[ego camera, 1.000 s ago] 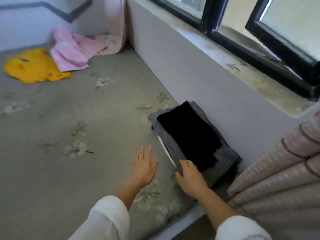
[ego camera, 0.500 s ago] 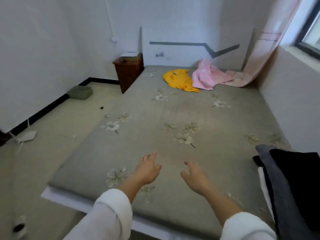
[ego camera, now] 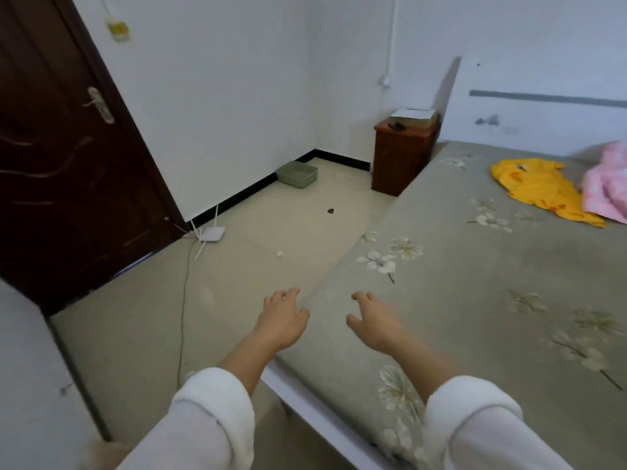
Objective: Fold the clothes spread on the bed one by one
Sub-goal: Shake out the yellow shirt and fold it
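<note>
Both arms are reaching forward, side by side, forearms bare below white sleeves (ego camera: 210, 412) pushed up toward the elbows. The left hand (ego camera: 283, 320) is facing palm down, fingers (ego camera: 288, 295) loosely spread and slightly curled, gripping nothing. The right hand (ego camera: 375, 323) is also facing palm down, fingers curled a little more, thumb (ego camera: 353, 323) pointing toward the left hand, gripping nothing. The hands are staying apart.
</note>
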The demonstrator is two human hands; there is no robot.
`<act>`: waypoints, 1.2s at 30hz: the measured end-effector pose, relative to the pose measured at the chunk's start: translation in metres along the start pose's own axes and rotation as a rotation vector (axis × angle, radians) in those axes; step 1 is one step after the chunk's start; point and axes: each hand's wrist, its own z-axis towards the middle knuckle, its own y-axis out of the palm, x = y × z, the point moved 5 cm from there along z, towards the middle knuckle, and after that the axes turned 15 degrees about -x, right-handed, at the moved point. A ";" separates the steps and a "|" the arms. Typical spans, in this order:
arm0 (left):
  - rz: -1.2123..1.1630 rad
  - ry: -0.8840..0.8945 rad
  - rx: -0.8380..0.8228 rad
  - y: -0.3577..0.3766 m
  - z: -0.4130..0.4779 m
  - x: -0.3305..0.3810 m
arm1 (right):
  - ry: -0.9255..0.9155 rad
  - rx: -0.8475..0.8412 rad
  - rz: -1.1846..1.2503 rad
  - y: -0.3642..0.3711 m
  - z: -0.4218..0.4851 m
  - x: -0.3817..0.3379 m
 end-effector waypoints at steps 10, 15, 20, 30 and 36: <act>-0.029 -0.037 0.062 -0.146 0.092 -0.120 | -0.052 -0.008 -0.112 -0.038 0.167 -0.147; 0.014 -0.003 0.055 -0.214 0.172 -0.155 | -0.043 0.010 -0.129 -0.065 0.269 -0.181; 0.018 0.003 0.035 -0.277 0.252 -0.186 | 0.003 0.001 -0.131 -0.097 0.366 -0.212; 0.115 0.074 0.031 -0.370 0.390 -0.215 | 0.065 0.055 -0.044 -0.145 0.496 -0.255; 0.206 0.152 0.003 -0.419 0.474 -0.225 | 0.194 0.141 -0.055 -0.171 0.563 -0.265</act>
